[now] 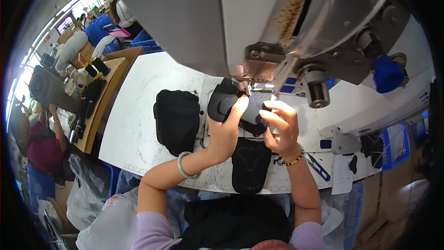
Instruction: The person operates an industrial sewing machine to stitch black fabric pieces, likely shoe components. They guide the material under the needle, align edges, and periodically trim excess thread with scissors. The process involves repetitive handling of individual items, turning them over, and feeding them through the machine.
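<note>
My left hand (227, 127) presses and grips a black and grey fabric shoe-upper piece (222, 104) under the needle of a white sewing machine (259, 23). My right hand (282, 127) pinches the same piece from the right, close to the presser foot (252, 87). A pale green bangle sits on my left wrist, a beaded bracelet on my right. Another black fabric piece (250, 164) lies on the table just below my hands.
A stack of black fabric pieces (177, 119) lies on the white table (134, 111) to the left. Blue-handled snips (319, 166) lie at the right. Other people work at the far left and back, among blue crates (99, 30) and plastic bags.
</note>
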### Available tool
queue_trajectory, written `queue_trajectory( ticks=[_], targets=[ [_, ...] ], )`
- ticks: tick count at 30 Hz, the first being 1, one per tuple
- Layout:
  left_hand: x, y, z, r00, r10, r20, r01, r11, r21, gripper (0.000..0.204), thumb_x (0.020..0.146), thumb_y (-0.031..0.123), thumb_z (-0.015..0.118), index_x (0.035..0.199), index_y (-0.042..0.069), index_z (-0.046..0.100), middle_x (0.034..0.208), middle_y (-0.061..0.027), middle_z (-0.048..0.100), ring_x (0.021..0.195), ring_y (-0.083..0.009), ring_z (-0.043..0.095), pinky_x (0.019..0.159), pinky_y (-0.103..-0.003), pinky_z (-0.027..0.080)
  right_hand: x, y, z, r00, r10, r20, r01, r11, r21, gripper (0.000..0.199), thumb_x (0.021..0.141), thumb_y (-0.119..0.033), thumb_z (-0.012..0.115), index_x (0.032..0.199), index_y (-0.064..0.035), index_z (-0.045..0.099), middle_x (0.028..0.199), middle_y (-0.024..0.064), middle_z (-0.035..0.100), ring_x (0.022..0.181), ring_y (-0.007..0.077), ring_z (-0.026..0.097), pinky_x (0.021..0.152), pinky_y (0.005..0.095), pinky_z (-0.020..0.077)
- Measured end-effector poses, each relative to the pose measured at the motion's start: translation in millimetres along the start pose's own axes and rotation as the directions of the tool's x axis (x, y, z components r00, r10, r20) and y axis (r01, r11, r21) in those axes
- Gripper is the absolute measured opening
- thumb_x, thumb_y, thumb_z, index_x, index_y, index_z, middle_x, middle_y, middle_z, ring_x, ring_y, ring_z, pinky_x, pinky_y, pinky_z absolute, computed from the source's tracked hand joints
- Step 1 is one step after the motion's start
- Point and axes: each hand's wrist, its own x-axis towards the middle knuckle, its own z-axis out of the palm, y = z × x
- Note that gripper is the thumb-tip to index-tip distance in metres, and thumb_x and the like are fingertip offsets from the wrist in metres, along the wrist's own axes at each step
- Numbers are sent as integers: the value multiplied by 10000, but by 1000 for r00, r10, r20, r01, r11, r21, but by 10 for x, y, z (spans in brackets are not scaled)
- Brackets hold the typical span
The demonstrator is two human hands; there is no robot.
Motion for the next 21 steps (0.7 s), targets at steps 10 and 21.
queue_trajectory(
  ticks=[10, 21],
  targets=[
    [26, -182, -639, 765, 641, 69, -548, 591, 592, 271, 676, -43, 469, 925, 32, 542, 938, -136, 491, 896, -270, 451, 824, -355, 364, 70, -53, -41, 997, -72, 22, 72, 997, -33, 365, 657, 24, 664, 975, -152, 698, 974, -14, 595, 650, 157, 548, 548, 279, 458],
    [210, -50, -440, 488, 688, 538, -863, 287, 415, 174, 811, 15, 603, 979, -10, 641, 994, -105, 662, 950, -265, 639, 845, -375, 537, 82, -43, -57, 998, -29, -48, 24, 995, -95, 250, 707, 25, 657, 930, -89, 650, 1007, -7, 645, 906, 203, 574, 840, 354, 437]
  ],
)
